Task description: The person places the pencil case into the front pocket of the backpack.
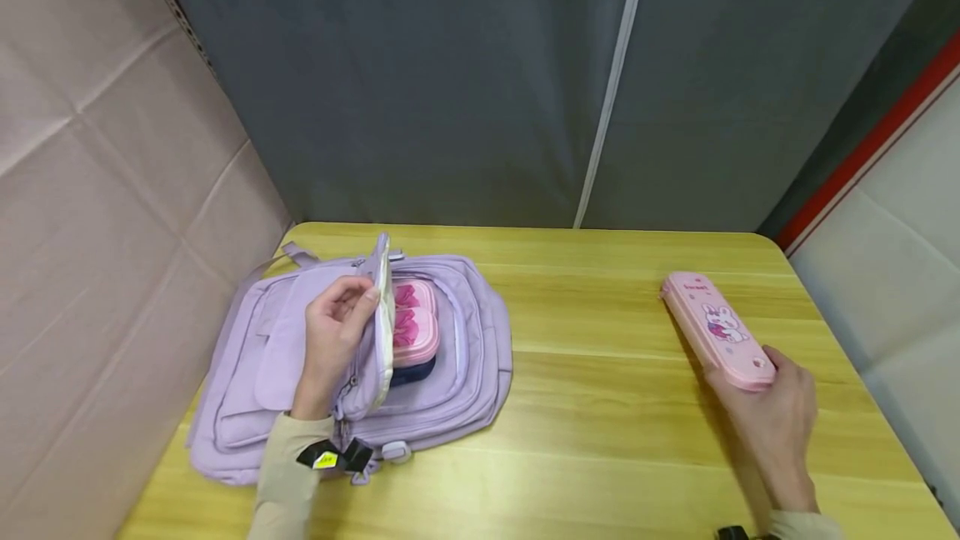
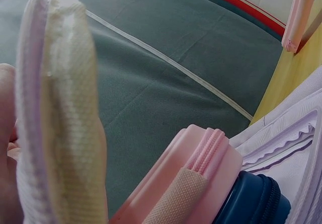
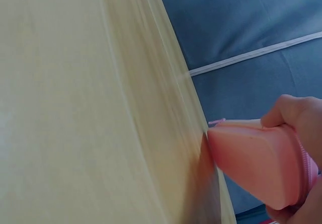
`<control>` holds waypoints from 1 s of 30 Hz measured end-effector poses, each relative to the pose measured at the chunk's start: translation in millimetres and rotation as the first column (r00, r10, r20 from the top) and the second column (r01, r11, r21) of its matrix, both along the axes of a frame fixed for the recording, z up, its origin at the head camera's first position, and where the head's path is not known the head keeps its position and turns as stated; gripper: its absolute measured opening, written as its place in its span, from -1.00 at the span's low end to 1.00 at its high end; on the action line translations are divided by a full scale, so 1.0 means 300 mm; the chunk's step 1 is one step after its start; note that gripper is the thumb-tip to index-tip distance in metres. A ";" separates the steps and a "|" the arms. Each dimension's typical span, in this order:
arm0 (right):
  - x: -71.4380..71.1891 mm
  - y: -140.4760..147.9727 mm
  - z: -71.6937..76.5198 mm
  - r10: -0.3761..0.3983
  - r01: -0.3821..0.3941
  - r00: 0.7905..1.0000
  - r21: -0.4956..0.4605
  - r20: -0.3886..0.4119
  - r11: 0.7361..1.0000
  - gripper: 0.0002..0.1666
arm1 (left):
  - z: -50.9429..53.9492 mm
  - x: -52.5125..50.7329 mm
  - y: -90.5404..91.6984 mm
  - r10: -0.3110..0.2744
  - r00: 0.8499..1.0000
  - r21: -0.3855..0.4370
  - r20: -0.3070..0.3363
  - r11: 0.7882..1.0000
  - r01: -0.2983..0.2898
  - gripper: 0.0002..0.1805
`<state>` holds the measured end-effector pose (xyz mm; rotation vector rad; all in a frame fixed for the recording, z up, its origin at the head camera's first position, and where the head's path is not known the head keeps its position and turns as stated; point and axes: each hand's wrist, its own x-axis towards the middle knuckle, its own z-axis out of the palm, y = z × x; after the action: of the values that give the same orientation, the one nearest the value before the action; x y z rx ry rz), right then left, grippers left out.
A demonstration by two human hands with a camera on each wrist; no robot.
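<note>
A lilac backpack [image 1: 300,340] lies on the table with its front pocket flap [image 1: 383,315] raised. My left hand [image 1: 337,332] pinches the edge of that flap between thumb and fingers. Inside the pocket sits a pink case with a bow pattern [image 1: 415,323], on top of a dark blue case [image 1: 412,372]; both zips show in the left wrist view. At the right, my right hand [image 1: 780,415] grips the near end of a pink pencil case [image 1: 716,327] with a bunny print. In the right wrist view its smooth pink side [image 3: 251,158] faces the camera, tilted at the table.
The wooden table [image 1: 577,407] stretches between the backpack and the pencil case. A dark grey curtain [image 1: 420,90] hangs behind it. Pale panels stand on both sides, the right one [image 1: 907,215] edged in red. A light tag [image 1: 396,452] hangs off the backpack's near side.
</note>
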<state>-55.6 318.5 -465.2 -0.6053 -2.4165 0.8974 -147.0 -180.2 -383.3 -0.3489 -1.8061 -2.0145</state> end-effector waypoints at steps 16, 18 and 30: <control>-0.049 -0.065 0.030 0.070 -0.075 0.988 -0.036 -0.135 0.997 -0.19 | -0.002 0.000 0.002 0.007 1.000 -0.015 0.004 1.000 -0.007 -0.93; -0.053 -0.075 0.038 0.076 -0.082 0.989 -0.050 -0.125 0.995 -0.19 | 0.000 0.000 0.002 0.011 1.000 -0.021 0.009 1.000 -0.011 -0.94; -0.114 -0.169 0.069 0.161 -0.178 0.982 -0.192 -0.098 0.965 -0.21 | 0.005 0.005 0.006 0.024 0.999 -0.025 0.026 0.999 -0.023 -0.94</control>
<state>-89.7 268.0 -444.5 -0.4263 -2.3478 1.2238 -145.5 -178.3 -382.0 -0.3079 -1.8438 -1.9918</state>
